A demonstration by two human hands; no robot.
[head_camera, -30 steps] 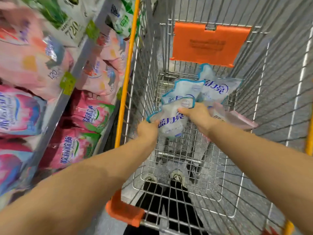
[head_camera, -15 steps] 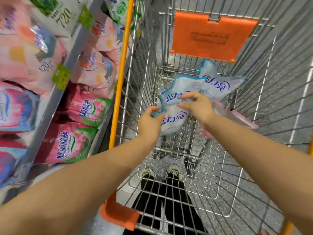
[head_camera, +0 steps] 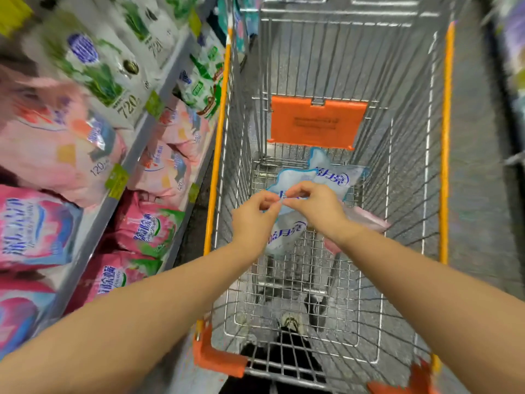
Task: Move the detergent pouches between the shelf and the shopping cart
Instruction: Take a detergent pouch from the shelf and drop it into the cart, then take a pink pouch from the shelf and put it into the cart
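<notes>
Inside the wire shopping cart (head_camera: 443, 177) a white-and-blue detergent pouch (head_camera: 285, 234) hangs from its top edge. My left hand (head_camera: 255, 220) and my right hand (head_camera: 315, 209) both pinch that edge, fingertips close together. Behind it two more blue-and-white pouches (head_camera: 332, 174) lie on the cart floor at the far end. A pink pouch (head_camera: 366, 220) lies to the right, partly hidden by my right wrist. The shelf (head_camera: 125, 172) on the left carries pink and green pouches.
An orange flap (head_camera: 315, 120) hangs on the cart's far wall. Orange rails run along both cart sides, the left rail (head_camera: 216, 155) close to the shelf. Pink pouches (head_camera: 147, 226) fill the lower shelf. My shoes (head_camera: 289, 322) show through the cart floor.
Both hands have risen with the pouch and shifted from its sides to pinch its top edge. The view has tilted up, showing more of the cart.
</notes>
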